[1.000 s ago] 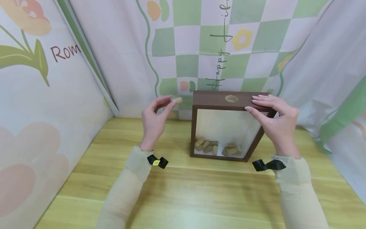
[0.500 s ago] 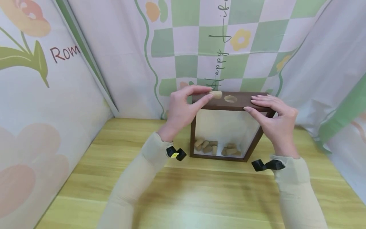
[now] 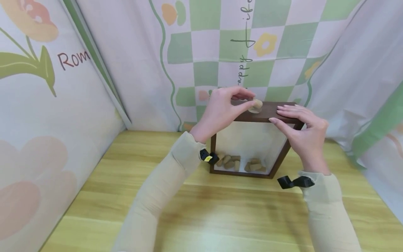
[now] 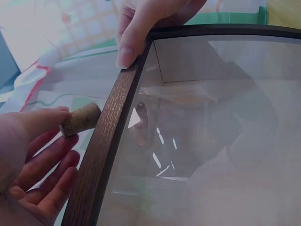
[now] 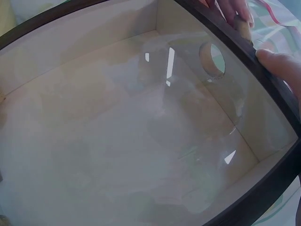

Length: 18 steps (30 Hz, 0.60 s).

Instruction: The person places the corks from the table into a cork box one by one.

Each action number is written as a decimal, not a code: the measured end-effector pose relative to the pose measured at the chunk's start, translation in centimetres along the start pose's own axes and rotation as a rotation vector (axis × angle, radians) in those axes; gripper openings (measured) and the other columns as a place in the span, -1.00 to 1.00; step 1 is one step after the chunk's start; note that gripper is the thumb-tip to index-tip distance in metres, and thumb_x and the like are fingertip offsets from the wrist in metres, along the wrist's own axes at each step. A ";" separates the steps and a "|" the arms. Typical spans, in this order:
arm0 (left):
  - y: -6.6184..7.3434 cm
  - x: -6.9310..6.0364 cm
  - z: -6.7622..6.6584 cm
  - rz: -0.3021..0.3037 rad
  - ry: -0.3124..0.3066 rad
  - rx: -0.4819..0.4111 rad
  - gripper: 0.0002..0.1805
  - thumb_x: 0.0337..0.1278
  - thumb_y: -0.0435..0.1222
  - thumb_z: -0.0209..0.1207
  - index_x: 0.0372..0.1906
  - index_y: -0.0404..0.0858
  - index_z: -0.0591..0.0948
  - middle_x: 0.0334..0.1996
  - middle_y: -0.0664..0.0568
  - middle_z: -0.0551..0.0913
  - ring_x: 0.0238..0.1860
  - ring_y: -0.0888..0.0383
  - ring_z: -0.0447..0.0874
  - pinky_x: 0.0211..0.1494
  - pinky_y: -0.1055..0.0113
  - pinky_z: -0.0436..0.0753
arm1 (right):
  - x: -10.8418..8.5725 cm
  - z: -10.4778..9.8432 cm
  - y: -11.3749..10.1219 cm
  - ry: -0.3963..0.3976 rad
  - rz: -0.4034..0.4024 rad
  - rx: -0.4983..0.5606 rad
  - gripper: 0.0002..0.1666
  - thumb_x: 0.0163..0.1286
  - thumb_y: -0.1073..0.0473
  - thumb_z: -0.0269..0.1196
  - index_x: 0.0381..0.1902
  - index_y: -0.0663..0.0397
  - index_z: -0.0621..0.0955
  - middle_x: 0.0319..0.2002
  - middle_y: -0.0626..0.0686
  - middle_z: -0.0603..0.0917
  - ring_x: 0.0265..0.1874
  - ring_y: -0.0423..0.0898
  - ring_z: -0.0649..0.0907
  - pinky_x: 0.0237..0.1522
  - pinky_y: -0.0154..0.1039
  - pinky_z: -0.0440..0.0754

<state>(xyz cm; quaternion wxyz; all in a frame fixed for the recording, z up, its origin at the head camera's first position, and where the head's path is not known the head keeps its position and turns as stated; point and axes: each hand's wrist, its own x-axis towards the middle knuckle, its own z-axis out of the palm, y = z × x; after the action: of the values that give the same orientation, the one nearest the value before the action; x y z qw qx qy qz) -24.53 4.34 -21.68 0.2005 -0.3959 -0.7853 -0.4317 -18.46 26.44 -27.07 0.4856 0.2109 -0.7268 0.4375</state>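
My left hand (image 3: 225,108) pinches a wine cork (image 4: 81,120) between thumb and fingers. The cork is at the round hole in the top of a dark brown wooden box frame (image 3: 273,109) with a clear front; I cannot tell whether its end is inside. In the left wrist view the cork lies tilted beside the wood edge. My right hand (image 3: 303,131) rests on the box's top right corner, fingers laid along the top and thumb at the front edge. Several corks (image 3: 231,162) lie inside at the bottom left, and more corks (image 3: 254,165) at the bottom right.
The box stands upright on a wood-grain table (image 3: 220,210), near its back edge. Behind it hangs a green and white checked curtain (image 3: 206,45). A flowered white panel (image 3: 47,122) closes off the left side.
My left hand has moved right with the cork, from left of the box to the hole in its top. My right hand and the corks inside have stayed in place.
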 end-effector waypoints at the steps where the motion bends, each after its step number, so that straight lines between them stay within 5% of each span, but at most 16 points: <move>1: 0.1 0.2 0.0 -0.010 -0.020 0.019 -0.75 0.25 -0.16 0.41 -0.06 -0.19 0.77 -0.11 0.15 0.78 -0.11 0.37 0.68 0.05 0.54 0.55 | 0.0 0.0 0.0 0.004 -0.002 -0.002 -0.69 -0.03 0.51 0.58 -0.26 0.36 0.79 -0.24 0.38 0.75 -0.02 -0.09 0.73 0.29 -0.04 0.50; 11: -0.5 1.0 0.6 -0.070 -0.101 0.059 -0.64 0.31 -0.15 0.36 0.13 -0.17 0.71 0.03 0.09 0.75 -0.01 0.31 0.68 0.06 0.58 0.52 | -0.2 -0.1 0.1 -0.014 -0.009 -0.009 -0.70 0.00 0.45 0.59 -0.25 0.35 0.79 -0.24 0.35 0.76 -0.02 -0.05 0.73 0.26 -0.07 0.52; 18: -0.6 0.1 -0.2 -0.113 0.004 -0.032 -0.51 0.23 -0.04 0.40 0.21 -0.12 0.68 0.10 0.19 0.71 0.09 0.42 0.60 0.13 0.59 0.48 | -0.1 0.0 0.1 -0.012 -0.018 -0.012 -0.70 -0.01 0.46 0.59 -0.25 0.35 0.80 -0.22 0.34 0.76 -0.02 -0.09 0.73 0.29 -0.04 0.50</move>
<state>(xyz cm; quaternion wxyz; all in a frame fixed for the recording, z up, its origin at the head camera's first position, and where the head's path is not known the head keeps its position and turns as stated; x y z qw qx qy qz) -25.11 4.01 -21.81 0.1710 -0.3531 -0.7989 -0.4559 -18.45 26.49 -27.18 0.4863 0.2171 -0.7304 0.4277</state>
